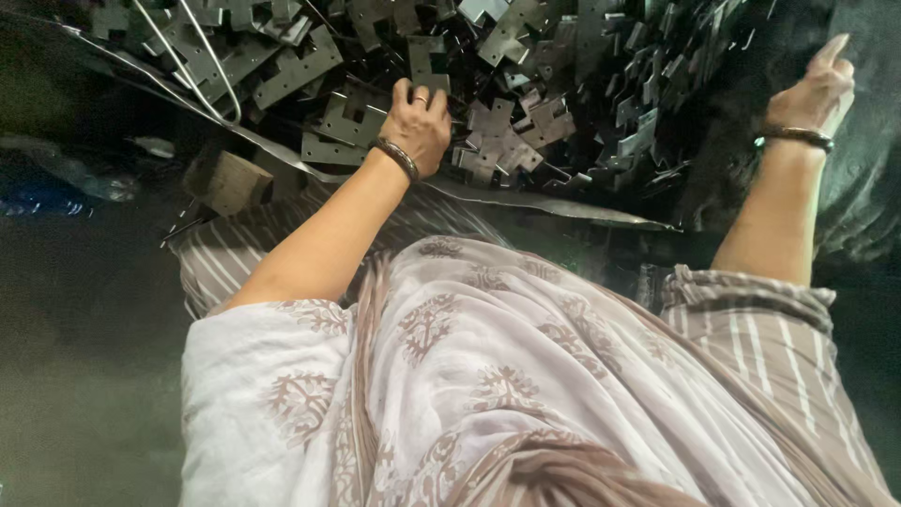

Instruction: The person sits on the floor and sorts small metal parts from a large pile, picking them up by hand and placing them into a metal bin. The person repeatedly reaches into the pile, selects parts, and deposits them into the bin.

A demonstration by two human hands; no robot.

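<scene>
A large heap of flat grey metal brackets (526, 122) with cut notches lies in front of me. My left hand (418, 122), with a ring and a dark bangle, reaches into the heap. Its fingers curl down over one notched bracket (427, 58) at the near edge. My right hand (818, 92), also wearing a bangle, is raised at the far right, away from the heap. Its fingers are spread and one points up, touching a dark surface, and it holds nothing.
A thin metal sheet edge (563, 205) borders the heap on my side. White wires (192, 66) loop over the brackets at upper left. A wooden block (235, 183) sits left of my forearm. My patterned pale scarf (469, 376) and striped clothes fill the lower view.
</scene>
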